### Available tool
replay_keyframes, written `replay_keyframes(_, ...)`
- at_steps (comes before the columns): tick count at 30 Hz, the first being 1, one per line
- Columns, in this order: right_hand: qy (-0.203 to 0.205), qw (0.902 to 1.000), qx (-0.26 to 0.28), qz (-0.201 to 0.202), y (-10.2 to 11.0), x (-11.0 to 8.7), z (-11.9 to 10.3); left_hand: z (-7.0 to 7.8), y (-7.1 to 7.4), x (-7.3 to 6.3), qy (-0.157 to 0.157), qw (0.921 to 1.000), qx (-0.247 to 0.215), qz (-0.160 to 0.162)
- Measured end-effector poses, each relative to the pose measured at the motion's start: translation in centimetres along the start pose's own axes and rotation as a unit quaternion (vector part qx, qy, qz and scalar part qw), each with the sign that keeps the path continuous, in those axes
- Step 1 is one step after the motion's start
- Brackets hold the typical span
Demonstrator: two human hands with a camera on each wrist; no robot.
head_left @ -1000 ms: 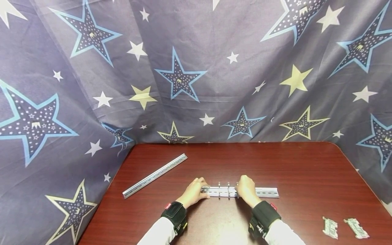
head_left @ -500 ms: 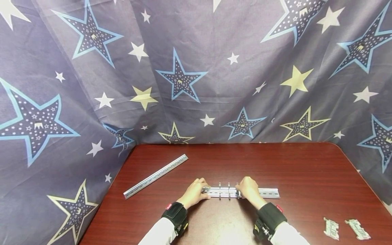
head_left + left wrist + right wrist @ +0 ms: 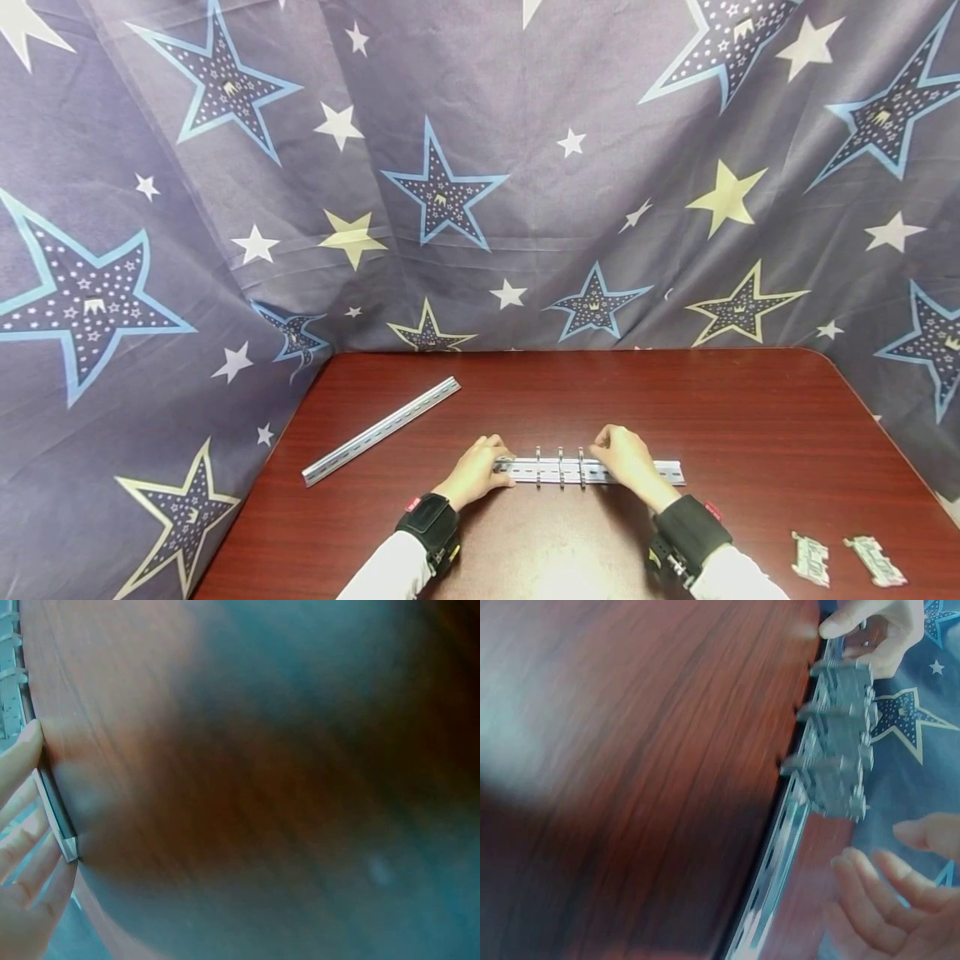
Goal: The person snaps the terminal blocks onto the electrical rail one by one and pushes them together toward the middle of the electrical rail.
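Note:
A slotted metal DIN rail (image 3: 669,472) lies crosswise on the table. My left hand (image 3: 474,472) grips its left end; in the left wrist view the thumb (image 3: 26,750) is at the near edge and the fingers are spread across to the other side. Three thin grey terminal blocks (image 3: 829,787) stand side by side on the rail, upright and slightly apart. My right hand (image 3: 628,457) hovers over the rail just right of the last block. Its fingers (image 3: 870,900) are loosely bent and apart from the blocks, with nothing between them in the right wrist view.
A second DIN rail (image 3: 381,431) lies slantwise at the table's left. Two loose terminal blocks (image 3: 811,559) lie flat near the right front. A star-patterned curtain (image 3: 540,208) hangs along the back and sides of the red-brown table (image 3: 735,408).
My right hand has let go of the rightmost terminal block and moved right, leaving that block in full sight. My left hand stays at the rail's left end.

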State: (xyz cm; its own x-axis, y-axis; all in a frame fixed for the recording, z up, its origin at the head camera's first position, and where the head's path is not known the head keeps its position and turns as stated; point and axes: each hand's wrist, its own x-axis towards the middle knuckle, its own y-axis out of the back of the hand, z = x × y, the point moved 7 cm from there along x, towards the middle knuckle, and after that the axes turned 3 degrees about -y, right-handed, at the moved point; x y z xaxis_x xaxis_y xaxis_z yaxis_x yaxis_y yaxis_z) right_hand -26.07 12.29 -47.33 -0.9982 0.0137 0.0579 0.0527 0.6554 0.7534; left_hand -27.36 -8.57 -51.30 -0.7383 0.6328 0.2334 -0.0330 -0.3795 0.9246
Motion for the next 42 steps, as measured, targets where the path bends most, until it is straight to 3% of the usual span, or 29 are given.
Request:
replay_keyframes(11, 0.060, 0.9969, 0.037, -0.036, 0.4, 0.4, 1.5, -0.1, 0.0, 0.1, 0.004, 1.0000, 0.000, -0.003)
replay_keyframes(20, 0.117, 0.9918, 0.034, -0.037, 1.4, 0.2, 2.6, -0.1, -0.2, 0.0, 0.001, 1.0000, 0.000, -0.003)
replay_keyframes(27, 0.118, 0.9920, 0.028, -0.035, 2.3, 0.1, 4.1, 0.0, -0.1, 0.0, -0.009, 0.9999, 0.006, 0.002)
replay_keyframes(42, 0.130, 0.9914, 0.005, -0.011, 3.5, -0.9, 6.6, -0.3, -0.3, -0.1, 0.008, 0.9999, 0.006, -0.004)
